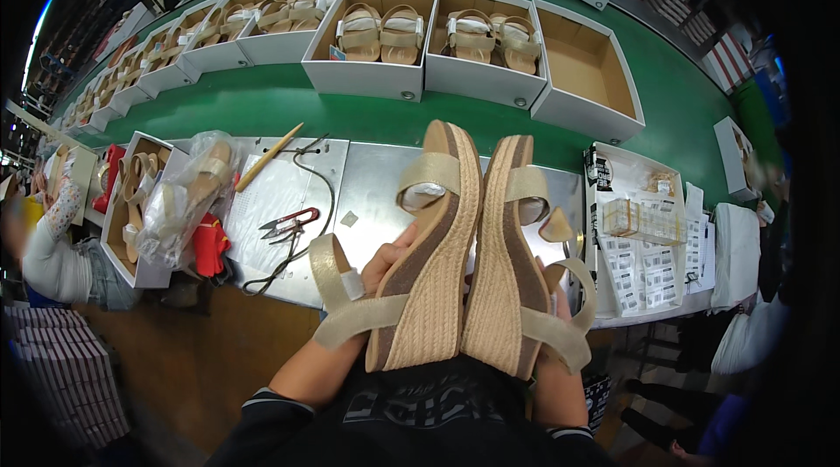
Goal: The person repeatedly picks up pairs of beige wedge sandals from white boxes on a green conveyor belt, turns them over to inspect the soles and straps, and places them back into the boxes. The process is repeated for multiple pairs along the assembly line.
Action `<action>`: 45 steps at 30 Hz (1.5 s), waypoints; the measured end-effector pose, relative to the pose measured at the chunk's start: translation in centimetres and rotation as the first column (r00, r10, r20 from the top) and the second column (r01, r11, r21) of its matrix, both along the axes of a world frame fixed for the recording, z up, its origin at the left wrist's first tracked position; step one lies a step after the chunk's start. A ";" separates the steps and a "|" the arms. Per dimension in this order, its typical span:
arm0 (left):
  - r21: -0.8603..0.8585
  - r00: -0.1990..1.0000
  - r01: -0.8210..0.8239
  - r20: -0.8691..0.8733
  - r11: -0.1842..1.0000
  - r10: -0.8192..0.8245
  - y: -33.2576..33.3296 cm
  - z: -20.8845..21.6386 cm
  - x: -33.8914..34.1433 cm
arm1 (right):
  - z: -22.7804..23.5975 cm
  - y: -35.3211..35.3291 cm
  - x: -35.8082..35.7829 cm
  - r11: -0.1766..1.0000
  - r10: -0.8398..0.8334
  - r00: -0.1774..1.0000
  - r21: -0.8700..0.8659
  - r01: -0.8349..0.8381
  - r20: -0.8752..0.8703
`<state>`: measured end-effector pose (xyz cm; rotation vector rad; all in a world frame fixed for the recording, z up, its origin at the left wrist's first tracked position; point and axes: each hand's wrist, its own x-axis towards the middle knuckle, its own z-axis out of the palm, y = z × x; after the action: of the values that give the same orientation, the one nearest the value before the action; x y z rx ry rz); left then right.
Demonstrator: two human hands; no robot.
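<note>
Two wedge sandals with woven rope-like soles and pale gold straps are held up side by side, soles nearly touching. My left hand (pixel 385 261) is closed on the left wedge sandal (pixel 433 292), thumb and fingers showing inside its straps. Mostly hidden behind the right wedge sandal (pixel 500 292), my right hand (pixel 562 303) grips it from its outer side. White wrapping shows under the toe straps. A small tan flap (pixel 556 226) sticks out beside the right sandal; its kind is unclear.
On the metal table (pixel 367 178) lie red-handled thread snips (pixel 293 222), a wooden stick (pixel 267 159), a black cord and a plastic-bagged sandal (pixel 179 213). A sticker tray (pixel 639 283) stands right. Shoe boxes (pixel 363 78) line the green surface behind. Another person (pixel 61 248) sits left.
</note>
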<state>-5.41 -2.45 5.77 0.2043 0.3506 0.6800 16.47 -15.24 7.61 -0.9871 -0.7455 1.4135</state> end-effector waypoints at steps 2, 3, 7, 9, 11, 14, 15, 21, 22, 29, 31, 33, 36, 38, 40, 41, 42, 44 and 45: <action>0.177 1.000 -0.028 -0.008 0.984 0.030 0.7 2.4 -1.9 | 0.3 0.3 0.6 0.997 -0.057 0.939 -0.072 0.035 -0.339; 0.307 0.999 -0.036 -0.022 0.951 0.044 1.1 3.6 -2.8 | 1.1 0.7 0.9 0.989 -0.111 0.775 -0.148 0.023 -0.622; 0.138 0.967 -0.230 -0.082 0.963 0.242 -0.6 1.6 -4.9 | -1.7 0.3 2.6 0.952 -0.157 0.914 -0.304 0.039 -0.374; 0.269 0.946 -0.146 -0.244 0.952 0.214 0.4 -0.2 -6.1 | 2.6 3.3 1.3 0.997 -0.062 0.992 -0.043 0.067 0.110; 0.492 0.866 0.069 -0.461 0.868 0.193 1.5 0.4 -6.5 | 2.8 4.2 2.0 0.998 0.000 0.857 0.053 -0.032 0.515; 0.623 0.766 0.195 -0.579 0.757 0.279 2.2 2.7 -5.8 | 3.7 4.1 2.4 1.000 -0.025 0.685 0.008 0.028 0.728; 0.660 0.733 0.227 -0.600 0.716 0.320 2.3 3.1 -5.7 | 4.4 4.1 2.0 0.998 -0.023 0.651 -0.015 0.053 0.759; 0.669 0.681 0.231 -0.630 0.707 0.374 1.8 3.6 -4.2 | 3.9 4.1 1.1 0.979 -0.198 0.427 0.152 0.138 0.882; 0.668 0.670 0.226 -0.635 0.709 0.385 1.8 3.8 -3.9 | 4.2 4.0 0.9 0.980 -0.175 0.460 0.107 0.169 0.871; 0.693 0.684 0.111 -0.573 0.712 0.451 1.8 3.9 -2.9 | 3.7 4.3 0.7 0.958 -0.264 0.476 0.170 0.232 0.839; 0.731 0.619 0.012 -0.541 0.682 0.569 1.6 4.3 -2.4 | 4.2 4.7 0.3 0.924 -0.354 0.465 0.226 0.308 0.811; 0.791 0.503 -0.125 -0.470 0.599 0.725 1.5 4.6 -1.6 | 2.9 4.6 1.2 0.841 -0.492 0.477 0.257 0.476 0.728; 0.744 0.477 -0.337 -0.393 0.576 0.786 2.1 4.9 -0.6 | 2.7 5.1 0.4 0.459 -0.888 0.377 0.529 0.713 0.263; 0.637 0.576 -0.462 -0.314 0.617 0.755 2.5 5.8 -0.5 | 2.2 5.3 0.9 0.417 -0.909 0.327 0.538 0.732 0.259; 0.452 0.727 -0.528 -0.198 0.719 0.658 2.5 7.3 0.1 | 2.4 6.0 0.4 0.447 -0.891 0.428 0.460 0.767 0.152; 0.377 0.800 -0.510 -0.123 0.773 0.587 2.5 7.7 0.4 | 2.4 6.1 0.2 0.514 -0.831 0.556 0.394 0.762 0.010; 0.230 0.851 -0.502 -0.038 0.833 0.524 2.1 7.5 0.7 | 2.6 6.0 -0.3 0.591 -0.743 0.656 0.332 0.735 -0.132; -0.063 0.906 -0.391 0.149 0.918 0.396 1.4 6.9 1.4 | 4.1 6.4 -2.5 0.776 -0.523 0.735 0.116 0.620 -0.432; -0.114 0.912 -0.324 0.226 0.939 0.342 1.1 6.4 1.8 | 4.1 6.5 -3.2 0.849 -0.413 0.674 0.008 0.528 -0.613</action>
<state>-3.62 -1.40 12.15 -0.0141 0.1742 1.0180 13.23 -8.72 11.75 -0.4780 -0.1164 1.0645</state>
